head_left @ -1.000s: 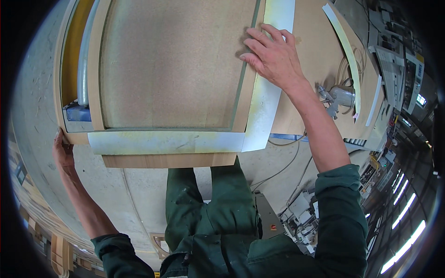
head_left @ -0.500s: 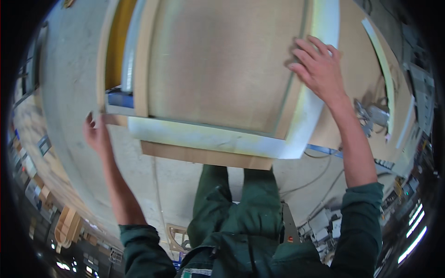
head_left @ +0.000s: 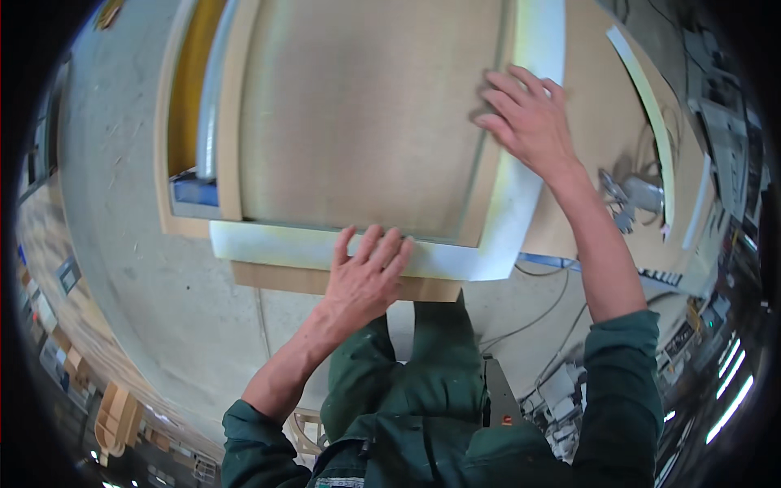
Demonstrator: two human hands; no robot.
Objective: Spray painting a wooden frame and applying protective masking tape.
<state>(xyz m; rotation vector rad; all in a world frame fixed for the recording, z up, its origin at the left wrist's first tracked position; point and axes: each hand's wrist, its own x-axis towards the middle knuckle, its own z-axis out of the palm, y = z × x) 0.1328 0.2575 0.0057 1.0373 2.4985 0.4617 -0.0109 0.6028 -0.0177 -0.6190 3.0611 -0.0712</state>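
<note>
A large beige panel (head_left: 358, 122) with a wooden border lies flat in front of me. Whitish-yellow strips (head_left: 277, 244) run along its near and right sides and meet at the near right corner. My left hand (head_left: 362, 276) rests on the near strip, its fingers apart and pointing toward the panel. At the right side my right hand (head_left: 533, 118) lies over the strip and border, fingers spread and slightly bent. Neither hand has anything visible in its grasp. A brown board edge (head_left: 268, 275) juts out below the near strip.
A metal tool with a cup-like part (head_left: 643, 195) lies on the brown board at the right. Beyond it is a narrow pale curved strip (head_left: 651, 114). At the left, a wooden frame (head_left: 163, 146) surrounds a yellow gap. Cables (head_left: 553, 305) hang at the near right.
My left hand has moved from beside the panel's left corner, rightward onto the near strip. My right hand stays on the right side. The whole view has shifted slightly.
</note>
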